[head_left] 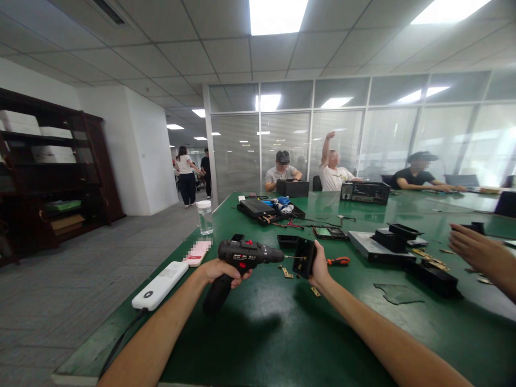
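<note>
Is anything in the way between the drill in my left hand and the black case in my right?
Nothing visible. From the drill, the bit points at the black case in your right hand, but I can't tell whether its tip touches. The orange screwdriver lies beyond that hand, off the line.

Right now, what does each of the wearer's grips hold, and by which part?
The left grip holds the drill by its handle; the right grip holds the black box by its right side.

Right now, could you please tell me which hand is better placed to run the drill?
Probably the left hand: it grips the drill, while the right hand holds the black box.
</note>
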{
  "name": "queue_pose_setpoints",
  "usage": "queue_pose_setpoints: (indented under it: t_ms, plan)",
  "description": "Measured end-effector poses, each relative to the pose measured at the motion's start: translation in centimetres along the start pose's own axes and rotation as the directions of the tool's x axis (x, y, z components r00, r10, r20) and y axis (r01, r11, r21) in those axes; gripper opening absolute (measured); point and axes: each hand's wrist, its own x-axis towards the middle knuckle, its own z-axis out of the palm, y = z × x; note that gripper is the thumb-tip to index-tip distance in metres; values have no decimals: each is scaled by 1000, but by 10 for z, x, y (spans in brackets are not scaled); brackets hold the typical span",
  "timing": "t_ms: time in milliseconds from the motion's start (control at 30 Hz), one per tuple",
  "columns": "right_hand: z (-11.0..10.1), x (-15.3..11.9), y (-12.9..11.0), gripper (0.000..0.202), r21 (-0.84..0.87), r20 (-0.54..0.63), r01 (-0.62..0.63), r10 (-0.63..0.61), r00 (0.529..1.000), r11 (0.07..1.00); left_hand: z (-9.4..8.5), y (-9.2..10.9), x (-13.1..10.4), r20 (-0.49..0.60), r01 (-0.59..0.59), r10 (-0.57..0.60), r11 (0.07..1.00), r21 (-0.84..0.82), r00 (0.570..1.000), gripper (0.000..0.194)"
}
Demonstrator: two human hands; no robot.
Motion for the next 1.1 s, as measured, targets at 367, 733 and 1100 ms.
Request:
queue_pose_setpoints:
  t_ms: [367, 733, 1100]
  plan:
    - [6, 0, 4, 34, 3, -61, 35, -35, 998, 999, 1, 0, -1, -9, -9, 9, 1000, -10, 1000, 40]
    - [6, -1, 5, 34, -27, -73, 29, -30, 997, 999, 1, 0, 0, -16, 5, -5, 1000, -13, 1000, 40]
    - [5, 2, 5, 36, -29, -76, 35, -37, 996, 999, 0, 0, -1, -8, 8, -8, 1000, -11, 1000, 41]
